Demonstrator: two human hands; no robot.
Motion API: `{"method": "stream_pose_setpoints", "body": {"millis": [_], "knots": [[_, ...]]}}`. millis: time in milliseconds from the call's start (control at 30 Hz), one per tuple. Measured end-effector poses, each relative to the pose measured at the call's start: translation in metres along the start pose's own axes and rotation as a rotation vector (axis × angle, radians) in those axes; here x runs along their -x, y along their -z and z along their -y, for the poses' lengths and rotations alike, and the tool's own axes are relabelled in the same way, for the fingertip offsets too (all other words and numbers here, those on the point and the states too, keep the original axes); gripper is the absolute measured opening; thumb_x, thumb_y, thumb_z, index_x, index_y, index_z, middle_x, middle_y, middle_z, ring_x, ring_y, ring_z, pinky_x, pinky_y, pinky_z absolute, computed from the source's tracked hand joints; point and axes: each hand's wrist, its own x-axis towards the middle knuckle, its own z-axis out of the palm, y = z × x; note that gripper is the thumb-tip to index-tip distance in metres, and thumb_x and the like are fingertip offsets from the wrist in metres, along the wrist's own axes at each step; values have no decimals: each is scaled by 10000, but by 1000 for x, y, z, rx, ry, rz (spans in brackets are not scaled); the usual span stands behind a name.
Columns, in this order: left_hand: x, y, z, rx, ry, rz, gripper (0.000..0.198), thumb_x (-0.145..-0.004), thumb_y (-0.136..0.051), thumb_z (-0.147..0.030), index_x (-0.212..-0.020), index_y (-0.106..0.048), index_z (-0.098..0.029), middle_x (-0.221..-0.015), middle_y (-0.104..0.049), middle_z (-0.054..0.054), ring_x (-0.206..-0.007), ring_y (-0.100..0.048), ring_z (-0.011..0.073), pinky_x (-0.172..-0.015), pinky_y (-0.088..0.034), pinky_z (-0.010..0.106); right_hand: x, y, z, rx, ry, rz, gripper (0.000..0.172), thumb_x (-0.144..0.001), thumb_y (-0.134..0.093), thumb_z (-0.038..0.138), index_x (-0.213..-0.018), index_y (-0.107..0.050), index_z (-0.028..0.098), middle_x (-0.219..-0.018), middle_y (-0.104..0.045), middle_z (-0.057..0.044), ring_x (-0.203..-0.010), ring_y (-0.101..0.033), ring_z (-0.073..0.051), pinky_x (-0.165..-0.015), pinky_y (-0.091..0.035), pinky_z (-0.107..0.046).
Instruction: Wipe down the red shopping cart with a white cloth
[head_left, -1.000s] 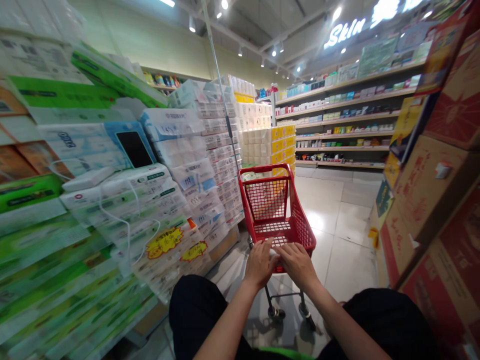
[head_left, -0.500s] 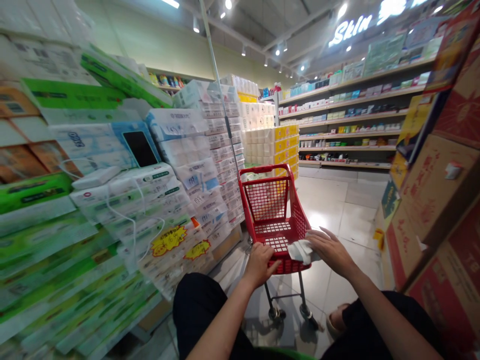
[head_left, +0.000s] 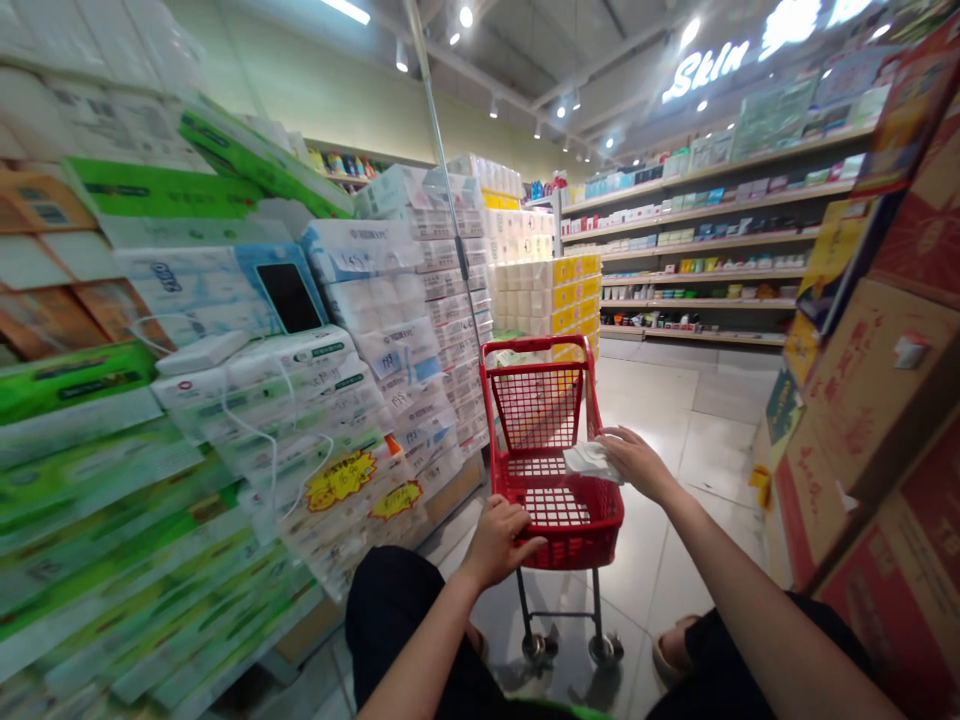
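Observation:
A small red shopping cart (head_left: 540,400) with a plastic mesh basket stands on the floor in front of me, between my knees. My left hand (head_left: 496,540) is closed on the near left corner of its rim, thumb along the near edge. In my right hand (head_left: 634,462) is a folded white cloth (head_left: 592,462), perhaps a paper wipe, held against the cart's right side rim. Part of the cloth hangs over the inside of the basket. The right fingertips are partly hidden behind the rim and cloth.
Stacked tissue packs (head_left: 292,400) rise close on the left, with a phone (head_left: 288,297) and a white cable on them. Cardboard boxes (head_left: 870,400) line the right. Shelves of small goods (head_left: 697,235) stand at the back. A thin pole (head_left: 442,140) rises beside the cart.
My right hand has moved the cloth away from me, from the near right corner along the right rim. The cart's near end has turned slightly left and sits nearer. My left hand keeps its hold.

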Motion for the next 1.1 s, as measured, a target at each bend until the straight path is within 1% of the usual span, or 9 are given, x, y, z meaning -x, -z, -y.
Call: {"method": "stream_pose_setpoints", "body": {"millis": [100,233,400,467,567,733,833,967,1100], "knots": [[8,8,18,11,23,-8,338,-982,-401,-373,-725,-532,-197,-709,-554,0,-725,-503,147,-900,-393,342,5,-7,26,-22,13,-12,306,-978,-389,291,-1149,-633,226,-1140,-671,-63,-1199,-533,-225,-1064,-422,-467],[16,20,51,23,55,-7,394,-1009,-267,-299,-737,-536,-206,-719,-548,-10,-755,-522,139,-1036,-377,375,14,-13,81,-69,30,-78,255,-981,-399,262,-1086,-625,210,-1099,-661,-80,-1161,-529,-231,-1044,-426,-468],[26,38,89,-17,175,-6,385,-1001,-264,-287,-825,-598,-213,-968,-644,13,-977,-579,153,-1194,-193,483,15,-20,141,-77,158,-66,203,-972,-463,284,-1084,-619,220,-1089,-670,-67,-1126,-538,-220,-1046,-401,-439],[30,43,98,-37,198,17,380,-990,-272,-265,-826,-611,-213,-1177,-624,17,-1138,-548,162,-1217,-102,501,13,-22,146,-66,234,-41,201,-967,-488,311,-1093,-624,232,-1075,-683,-47,-1113,-550,-206,-1062,-381,-424],[32,47,102,-67,208,48,363,-968,-292,-248,-774,-595,-202,-1376,-526,9,-1284,-464,174,-1222,-40,502,6,-18,129,-40,282,-8,214,-966,-497,341,-1106,-634,252,-1081,-696,-18,-1093,-570,-182,-1093,-344,-409],[26,42,99,-70,219,51,326,-946,-298,-212,-782,-580,-204,-1460,-454,1,-1325,-434,165,-1223,-34,493,-7,-2,64,80,137,-34,264,-976,-445,285,-1134,-654,258,-1124,-699,-10,-1141,-566,-182,-1141,-286,-426],[20,41,97,-58,234,13,256,-909,-331,-177,-862,-580,-212,-1423,-496,24,-1328,-440,183,-1214,-96,521,-9,1,45,149,62,-53,280,-977,-423,288,-1138,-648,248,-1130,-693,-17,-1163,-549,-194,-1157,-260,-439],[8,43,71,-46,338,-63,287,-885,-364,-149,-1064,-574,-229,-1263,-619,38,-1223,-542,194,-1167,-272,486,-3,-7,63,205,-57,-101,259,-973,-412,253,-1122,-620,209,-1144,-664,-52,-1187,-498,-216,-1126,-294,-415],[-6,36,4,-7,424,-2,287,-984,-343,-349,-1099,-586,-250,-1081,-688,35,-1006,-646,188,-910,-482,326,1,-9,93,235,-103,-104,181,-955,-437,225,-984,-615,210,-1022,-657,-64,-1099,-500,-231,-1073,-330,-397]]}}
